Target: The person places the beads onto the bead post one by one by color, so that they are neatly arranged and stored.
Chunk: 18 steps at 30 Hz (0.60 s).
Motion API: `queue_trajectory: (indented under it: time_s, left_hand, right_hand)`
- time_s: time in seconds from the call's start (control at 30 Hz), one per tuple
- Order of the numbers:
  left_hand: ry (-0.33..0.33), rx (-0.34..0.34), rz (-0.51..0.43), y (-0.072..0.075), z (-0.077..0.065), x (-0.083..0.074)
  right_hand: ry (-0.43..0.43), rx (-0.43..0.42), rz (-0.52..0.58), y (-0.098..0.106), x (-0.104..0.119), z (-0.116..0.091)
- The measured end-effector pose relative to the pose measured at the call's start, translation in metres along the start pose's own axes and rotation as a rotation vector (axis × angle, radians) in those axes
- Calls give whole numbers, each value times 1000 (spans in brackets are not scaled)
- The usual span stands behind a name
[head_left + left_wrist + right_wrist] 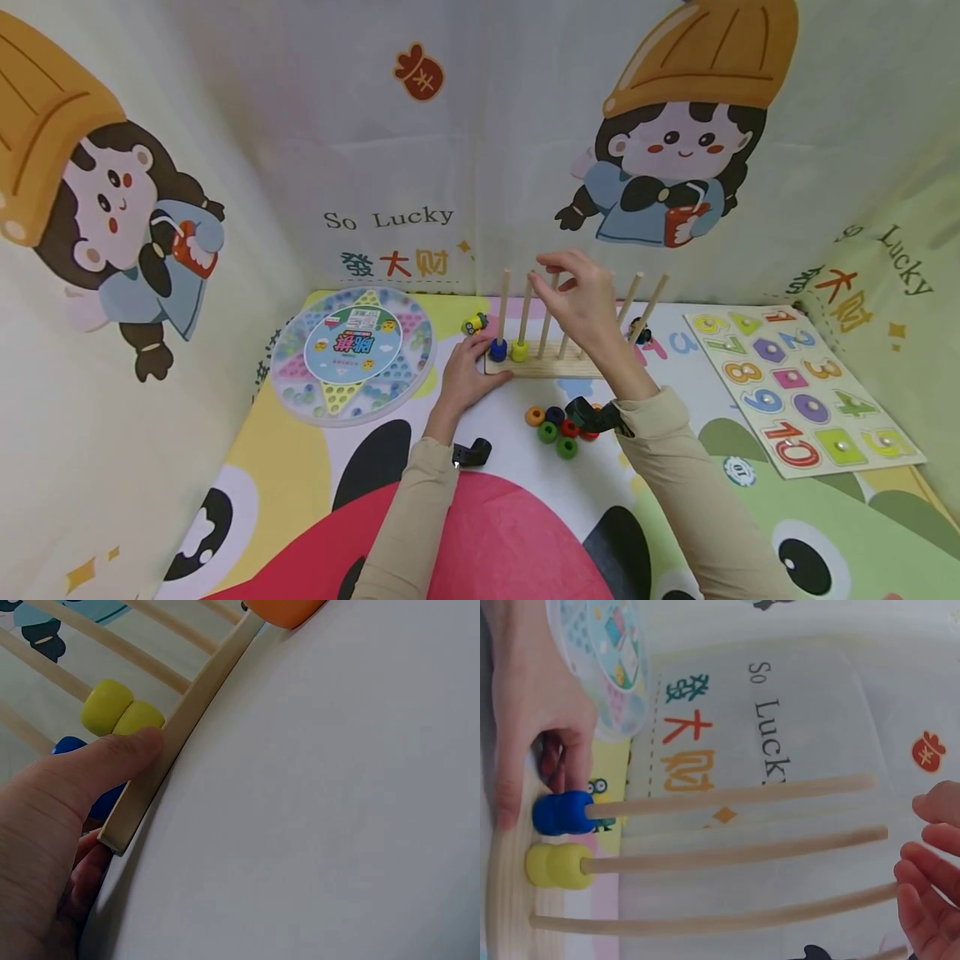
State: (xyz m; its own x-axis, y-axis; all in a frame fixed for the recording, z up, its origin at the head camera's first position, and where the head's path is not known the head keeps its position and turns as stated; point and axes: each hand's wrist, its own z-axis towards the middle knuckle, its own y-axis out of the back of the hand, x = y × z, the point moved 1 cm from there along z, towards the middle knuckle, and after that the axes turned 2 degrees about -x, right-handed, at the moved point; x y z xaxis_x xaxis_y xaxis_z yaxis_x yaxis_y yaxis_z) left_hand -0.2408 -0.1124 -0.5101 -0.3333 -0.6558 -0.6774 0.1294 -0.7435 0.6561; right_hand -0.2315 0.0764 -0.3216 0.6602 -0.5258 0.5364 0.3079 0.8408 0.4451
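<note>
A wooden peg rack (551, 367) with several upright rods stands on the table. Two blue beads (562, 813) sit on its leftmost rod and two yellow beads (558, 865) on the rod beside it. My left hand (467, 379) grips the rack's left end, its thumb along the front edge of the base in the left wrist view. Up by the rod tops is my right hand (581, 300), with a gap between thumb and forefinger and nothing held. In front of the rack lie several loose beads, among them an orange bead (535, 416) and a green bead (567, 448).
Left of the rack is a round lidded marble game board (352, 354). A number and shape board (806, 392) lies at the right, near a round chip (739, 472). Behind the rack are a small yellow toy (475, 323) and a printed curtain (525, 167).
</note>
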Motion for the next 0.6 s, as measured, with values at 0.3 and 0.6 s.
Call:
queue_trajectory:
  time_s: [0.3,0.6]
  left_hand:
    - [2,-5,1,1,1,0]
    - [21,0,-8,0,0,-1]
  right_hand:
    - [-39,29,62,16,-17,-27]
    - [-223,137,34,30,-56,-76]
